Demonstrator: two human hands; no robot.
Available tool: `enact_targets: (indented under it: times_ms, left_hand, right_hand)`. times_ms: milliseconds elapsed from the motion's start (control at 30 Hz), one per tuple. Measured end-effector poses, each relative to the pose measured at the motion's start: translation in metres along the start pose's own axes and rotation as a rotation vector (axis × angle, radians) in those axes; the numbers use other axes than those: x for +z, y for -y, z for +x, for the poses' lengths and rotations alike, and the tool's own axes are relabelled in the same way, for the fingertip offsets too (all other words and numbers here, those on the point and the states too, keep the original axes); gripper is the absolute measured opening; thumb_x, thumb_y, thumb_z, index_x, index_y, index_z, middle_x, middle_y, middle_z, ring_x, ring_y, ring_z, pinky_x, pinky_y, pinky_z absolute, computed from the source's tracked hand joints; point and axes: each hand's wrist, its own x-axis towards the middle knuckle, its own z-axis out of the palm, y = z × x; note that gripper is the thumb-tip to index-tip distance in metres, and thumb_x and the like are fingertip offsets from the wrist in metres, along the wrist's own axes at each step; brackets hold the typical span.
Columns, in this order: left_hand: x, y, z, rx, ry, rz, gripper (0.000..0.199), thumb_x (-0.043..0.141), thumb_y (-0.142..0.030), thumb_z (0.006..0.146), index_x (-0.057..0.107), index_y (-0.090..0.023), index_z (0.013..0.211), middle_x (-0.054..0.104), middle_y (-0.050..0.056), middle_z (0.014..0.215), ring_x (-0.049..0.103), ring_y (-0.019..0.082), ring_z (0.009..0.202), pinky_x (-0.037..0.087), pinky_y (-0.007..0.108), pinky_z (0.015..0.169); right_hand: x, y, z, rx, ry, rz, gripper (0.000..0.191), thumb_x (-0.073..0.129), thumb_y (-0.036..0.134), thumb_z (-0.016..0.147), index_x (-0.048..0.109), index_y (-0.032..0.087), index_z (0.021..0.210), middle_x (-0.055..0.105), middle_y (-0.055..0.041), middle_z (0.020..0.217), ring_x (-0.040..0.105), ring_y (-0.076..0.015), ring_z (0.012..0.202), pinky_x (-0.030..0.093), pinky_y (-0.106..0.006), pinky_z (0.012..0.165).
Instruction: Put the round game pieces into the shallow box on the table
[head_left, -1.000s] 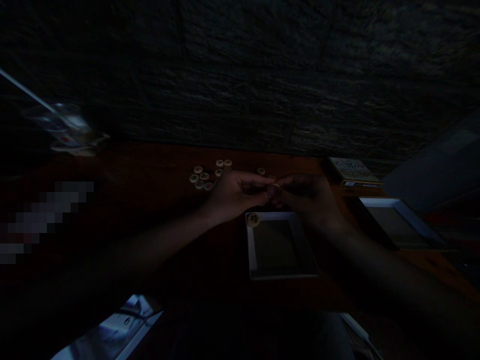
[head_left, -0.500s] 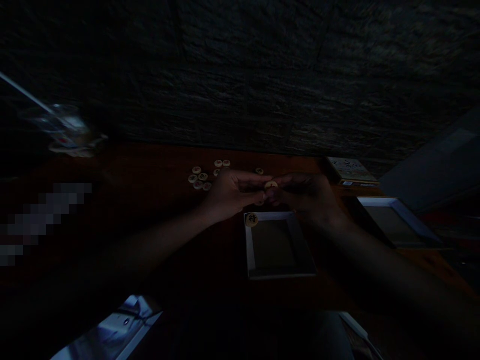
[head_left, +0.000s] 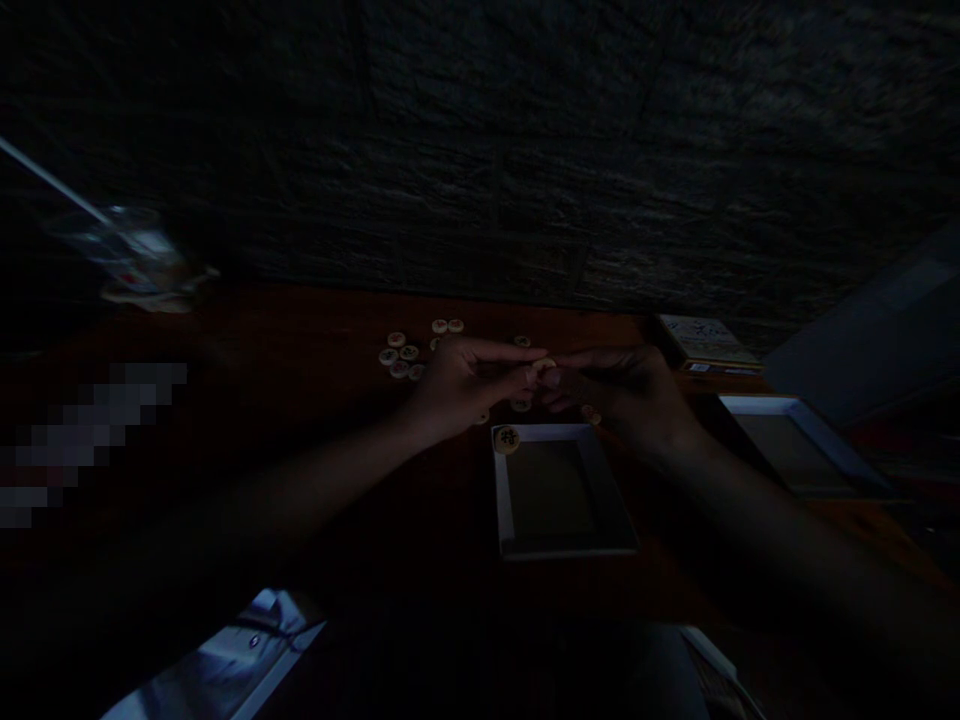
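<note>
Between the fingertips of both hands is a round wooden Chinese chess piece. My left hand pinches it from the left, and my right hand pinches it from the right. Just below them lies a shallow open box, with one chess piece marked with a dark character at its far left corner. Several loose chess pieces lie flat on the table left of my left hand. Another piece shows under my right hand, and one more sits below my fingertips. The picture is very dark.
A second shallow box lies at the right, with a printed box behind it. A clear cup with a straw stands at the far left. The stone wall rises behind the wooden table.
Both hands have lifted very slightly and stay together around the piece. Pieces below my left hand and under my right hand now show more. The view has shifted a little.
</note>
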Motion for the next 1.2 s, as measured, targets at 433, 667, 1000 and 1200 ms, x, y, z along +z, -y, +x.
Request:
enact_targets:
  times_ms: [433, 667, 1000, 1200]
  left_hand:
    - [0.001, 0.000, 0.000, 0.013, 0.015, 0.007, 0.023, 0.083, -0.030, 0.084, 0.082, -0.018, 0.103, 0.083, 0.008, 0.102, 0.081, 0.020, 0.082, 0.068, 0.031, 0.076]
    - [0.001, -0.001, 0.002, 0.002, 0.009, -0.010, 0.024, 0.082, -0.027, 0.085, 0.079, -0.014, 0.105, 0.082, 0.008, 0.098, 0.079, 0.017, 0.080, 0.066, 0.027, 0.074]
    - [0.000, 0.004, 0.006, -0.070, 0.001, -0.223, 0.026, 0.083, -0.024, 0.082, 0.072, -0.012, 0.104, 0.081, 0.008, 0.095, 0.079, 0.019, 0.082, 0.066, 0.033, 0.079]
    - [0.002, 0.000, 0.004, -0.126, 0.030, -0.271, 0.031, 0.085, -0.020, 0.080, 0.074, -0.013, 0.109, 0.080, 0.011, 0.106, 0.078, 0.019, 0.089, 0.065, 0.032, 0.080]
  right_hand:
    - [0.000, 0.001, -0.001, 0.017, -0.002, -0.018, 0.033, 0.088, 0.052, 0.076, 0.085, 0.020, 0.085, 0.081, -0.0074, 0.076, 0.075, -0.0172, 0.061, 0.062, -0.027, 0.060]
    - [0.000, 0.000, 0.000, 0.007, 0.017, 0.027, 0.031, 0.086, 0.050, 0.079, 0.085, 0.020, 0.087, 0.081, -0.0070, 0.079, 0.075, -0.0165, 0.063, 0.062, -0.027, 0.062]
    - [0.001, -0.007, 0.002, -0.116, 0.024, 0.051, 0.037, 0.096, 0.035, 0.068, 0.084, 0.024, 0.101, 0.081, -0.0031, 0.085, 0.073, -0.0153, 0.067, 0.062, -0.028, 0.065]
    - [-0.003, -0.010, -0.001, -0.334, -0.031, -0.308, 0.031, 0.090, 0.033, 0.077, 0.082, 0.022, 0.106, 0.078, -0.0045, 0.090, 0.073, -0.0183, 0.079, 0.059, -0.030, 0.070]
